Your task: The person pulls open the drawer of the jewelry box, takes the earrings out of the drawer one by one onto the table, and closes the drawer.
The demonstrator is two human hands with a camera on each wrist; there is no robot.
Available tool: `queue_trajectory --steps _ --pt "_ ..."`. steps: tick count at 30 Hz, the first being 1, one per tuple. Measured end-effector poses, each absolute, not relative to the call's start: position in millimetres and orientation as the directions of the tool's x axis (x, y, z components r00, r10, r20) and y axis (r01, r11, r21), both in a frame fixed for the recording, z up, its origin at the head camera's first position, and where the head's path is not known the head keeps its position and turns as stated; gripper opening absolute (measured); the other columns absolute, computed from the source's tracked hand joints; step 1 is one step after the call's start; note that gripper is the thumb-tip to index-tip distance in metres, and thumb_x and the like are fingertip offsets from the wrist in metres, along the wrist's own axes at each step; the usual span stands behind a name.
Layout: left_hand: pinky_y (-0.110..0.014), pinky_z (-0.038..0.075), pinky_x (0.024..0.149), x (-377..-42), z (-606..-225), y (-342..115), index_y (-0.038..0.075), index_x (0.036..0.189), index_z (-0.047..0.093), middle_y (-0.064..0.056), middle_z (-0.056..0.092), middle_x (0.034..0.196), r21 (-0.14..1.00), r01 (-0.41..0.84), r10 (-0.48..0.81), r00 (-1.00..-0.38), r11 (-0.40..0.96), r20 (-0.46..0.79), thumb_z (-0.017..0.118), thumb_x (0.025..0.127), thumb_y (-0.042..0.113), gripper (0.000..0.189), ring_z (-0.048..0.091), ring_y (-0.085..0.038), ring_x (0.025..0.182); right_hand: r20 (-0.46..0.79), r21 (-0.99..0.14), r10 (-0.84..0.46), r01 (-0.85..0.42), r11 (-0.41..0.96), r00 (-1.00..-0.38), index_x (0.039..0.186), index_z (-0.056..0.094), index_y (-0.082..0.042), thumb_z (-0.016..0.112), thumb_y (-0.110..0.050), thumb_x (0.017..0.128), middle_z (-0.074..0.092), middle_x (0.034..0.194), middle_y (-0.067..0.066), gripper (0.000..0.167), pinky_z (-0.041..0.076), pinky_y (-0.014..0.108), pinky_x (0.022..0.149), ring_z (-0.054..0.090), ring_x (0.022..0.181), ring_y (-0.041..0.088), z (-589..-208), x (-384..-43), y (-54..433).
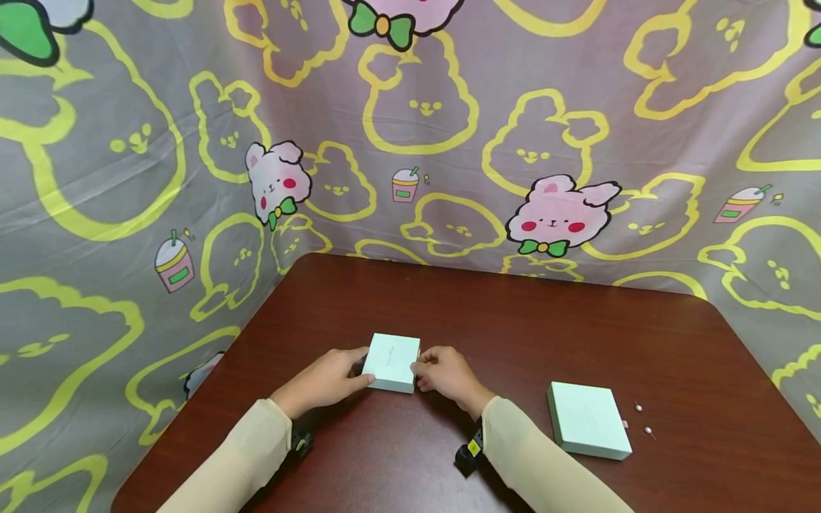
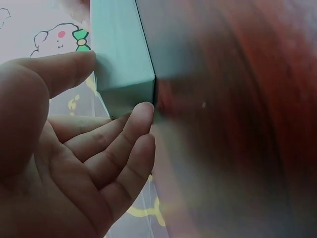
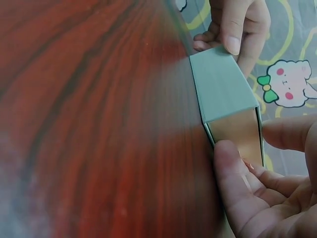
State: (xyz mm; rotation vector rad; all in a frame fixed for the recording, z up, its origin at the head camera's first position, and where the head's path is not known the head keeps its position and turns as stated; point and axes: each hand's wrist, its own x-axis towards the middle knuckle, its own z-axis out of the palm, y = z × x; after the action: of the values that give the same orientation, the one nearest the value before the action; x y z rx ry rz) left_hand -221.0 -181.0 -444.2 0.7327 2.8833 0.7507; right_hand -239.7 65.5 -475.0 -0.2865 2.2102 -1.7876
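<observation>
A small pale mint drawer-style gift box [image 1: 393,360] lies on the dark wood table, with faint print on its lid. My left hand [image 1: 330,381] grips its left end, the thumb on the near side and the fingers around the corner, as the left wrist view also shows. At the opposite end, my right hand [image 1: 449,374] pinches a small ribbon tab [image 3: 246,164] between thumb and fingers; most of the tab is hidden. The end face [image 3: 237,134] there looks tan, framed by the mint sleeve.
A second mint box [image 1: 590,419] lies on the right of the table [image 1: 500,313], with a pink tab at its right side. Beside it are two pearl-headed pins or studs [image 1: 648,430]. A patterned curtain [image 1: 449,171] hangs behind and to the left.
</observation>
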Motion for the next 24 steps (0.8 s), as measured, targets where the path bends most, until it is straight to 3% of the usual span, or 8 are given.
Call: queue_trajectory --steps 11,24 --pt "-0.032 0.050 0.080 -212.3 -443.3 -174.1 0.001 0.135 0.055 -0.004 0.067 0.116 0.475 0.443 0.486 -0.873 0.761 0.035 0.067 0.093 0.028 0.052 0.061 -0.008 0.095 -0.077 -0.983 -0.351 0.012 0.185 -0.933 0.098 0.064 0.010 0.068 -0.009 0.090 0.066 0.082 0.012 0.021 0.056 0.036 0.065 0.066 0.069 0.023 -476.3 -229.9 77.4" --pt "-0.026 0.047 0.069 -208.4 -447.7 -171.5 0.002 0.137 0.053 0.002 0.068 0.108 0.511 0.464 0.524 -0.851 0.724 0.031 0.066 0.094 0.027 0.051 0.057 -0.001 0.079 -0.082 -0.983 -0.352 0.017 0.185 -0.933 0.099 0.064 0.008 0.069 -0.013 0.091 0.066 0.085 0.011 0.023 0.056 0.036 0.067 0.066 0.071 0.024 -476.6 -219.8 85.2"
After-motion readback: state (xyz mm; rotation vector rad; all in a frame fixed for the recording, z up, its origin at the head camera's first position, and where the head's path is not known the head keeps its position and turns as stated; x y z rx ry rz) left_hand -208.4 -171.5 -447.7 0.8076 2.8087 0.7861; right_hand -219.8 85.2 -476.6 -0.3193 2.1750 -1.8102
